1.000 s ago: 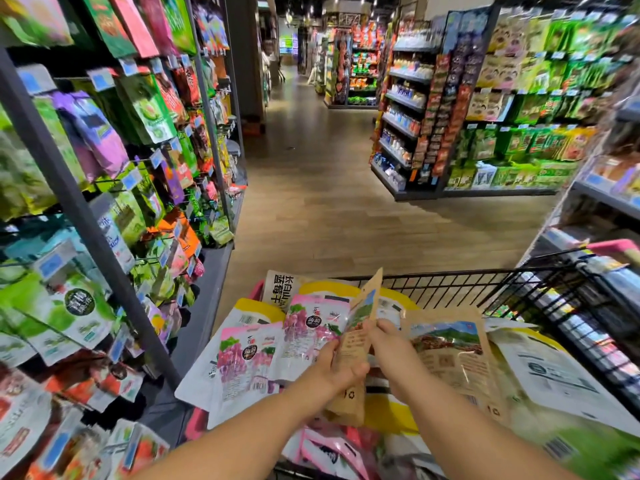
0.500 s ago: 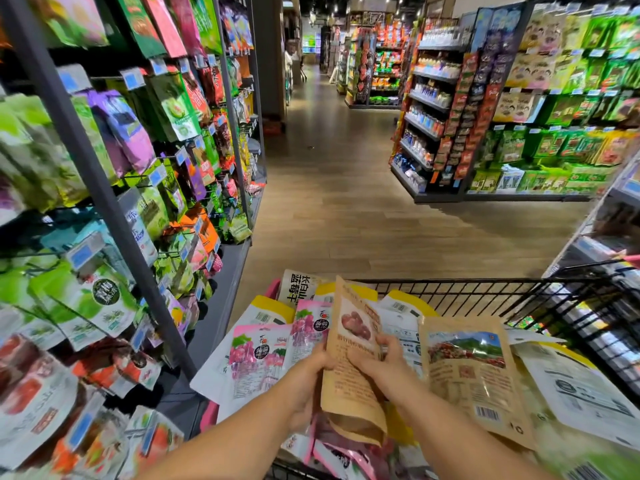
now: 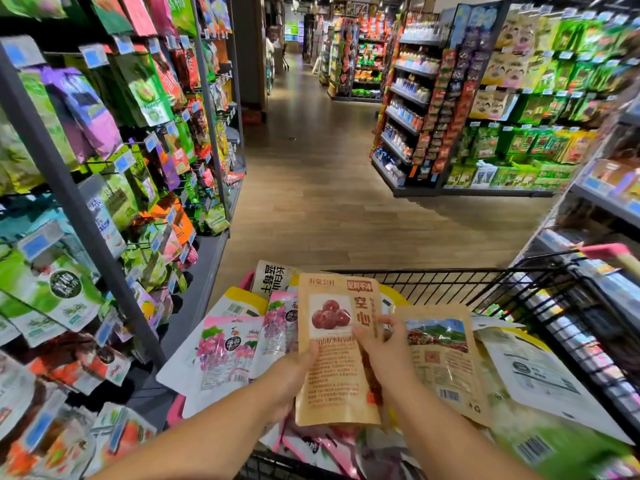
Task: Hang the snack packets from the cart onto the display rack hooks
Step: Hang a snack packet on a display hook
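Over the cart (image 3: pixel 512 277), close in front of the camera, I see a brown kraft packet (image 3: pixel 337 351) held upright, its face with a picture of red fruit turned toward me. The left hand (image 3: pixel 291 379) grips its left edge, thumb pressed on the front; the other fingers are hidden behind the pouch, so I cannot tell how they lie. The right hand (image 3: pixel 381 348) pinches the right edge, thumb on the front and fingers curled round the side. The packet stands above the heap in the cart, on no hook. Below it lie pink-and-white packets (image 3: pixel 225 351) to the left, a second brown packet (image 3: pixel 440 358) just beside the right hand, and a white packet (image 3: pixel 533 372) further right by the wire wall. The display rack (image 3: pixel 86 209) stands on the left, crowded with hanging pouches (image 3: pixel 145 84), near the cart but apart from the held packet. A wooden aisle floor (image 3: pixel 311 188) runs ahead.
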